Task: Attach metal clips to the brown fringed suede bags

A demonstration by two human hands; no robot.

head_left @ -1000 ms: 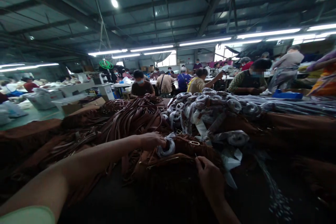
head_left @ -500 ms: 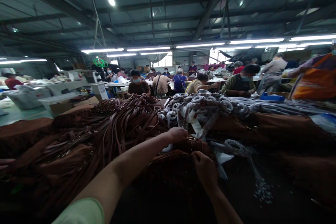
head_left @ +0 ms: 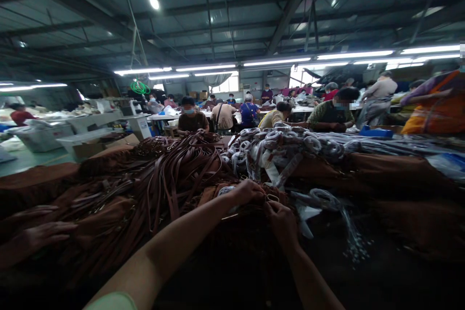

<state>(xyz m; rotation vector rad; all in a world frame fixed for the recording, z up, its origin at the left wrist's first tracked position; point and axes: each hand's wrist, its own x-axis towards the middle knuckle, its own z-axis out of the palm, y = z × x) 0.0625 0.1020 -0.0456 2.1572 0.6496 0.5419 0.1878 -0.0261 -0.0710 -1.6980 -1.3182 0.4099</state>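
My left hand [head_left: 247, 192] and my right hand [head_left: 281, 220] meet over the top of a brown bag [head_left: 236, 232] lying in front of me. Both have their fingers curled and pinched at a small metal ring or clasp [head_left: 271, 198] on the bag. Just behind my left hand lies a strap wrapped in clear plastic [head_left: 225, 189]. What exactly each hand pinches is too dark to make out.
A heap of brown leather straps [head_left: 174, 169] fills the left of the table. Plastic-wrapped strap rolls [head_left: 286, 147] pile up behind. Another person's hand [head_left: 43, 232] rests at the left edge. Several workers sit at tables further back.
My left hand has moved right, from the plastic-wrapped strap to the bag's clasp, meeting my right hand. Another person's hand has come in at the left edge.
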